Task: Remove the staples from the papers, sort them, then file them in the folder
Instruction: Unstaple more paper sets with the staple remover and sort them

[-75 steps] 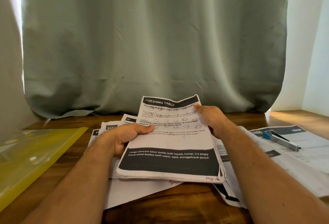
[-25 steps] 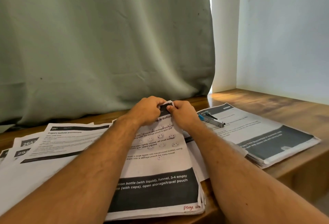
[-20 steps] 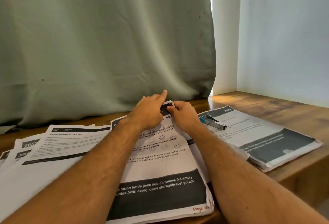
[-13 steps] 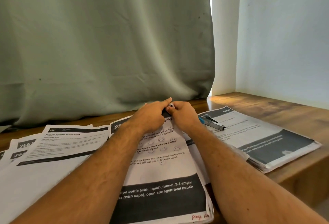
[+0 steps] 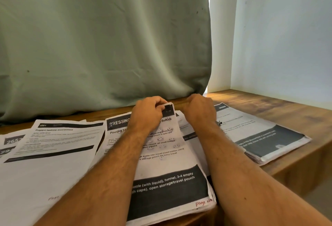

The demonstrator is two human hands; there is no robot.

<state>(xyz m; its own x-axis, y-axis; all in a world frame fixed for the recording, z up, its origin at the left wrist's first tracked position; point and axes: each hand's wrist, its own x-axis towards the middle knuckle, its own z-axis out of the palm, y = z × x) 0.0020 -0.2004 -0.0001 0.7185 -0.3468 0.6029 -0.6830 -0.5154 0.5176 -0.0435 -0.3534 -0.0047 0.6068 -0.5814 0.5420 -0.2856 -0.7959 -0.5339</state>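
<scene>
- Now, far left, loose papers (image 5: 53, 146) lie flat on the worktop (image 5: 280, 103).
- Left hand (image 5: 147, 116) pinches the top corner of the stapled stack (image 5: 167, 171) — this looks like the staple-pulling step.
- Right hand (image 5: 199, 112) is curled just beside that corner; I cannot tell if it holds anything.
- Next, I think, lift the loosened page away — gently, so nothing rips.
- No folder shows.

centre stapled stack (image 5: 167, 155): header "dressing", black band "funnel, 3-4 empty… open storage/travel pouch", red handwritten "page no". left sheet (image 5: 53, 141): "3561", "prepare bedtime environment". far-left sheet (image 5: 10, 141): "2652".
</scene>
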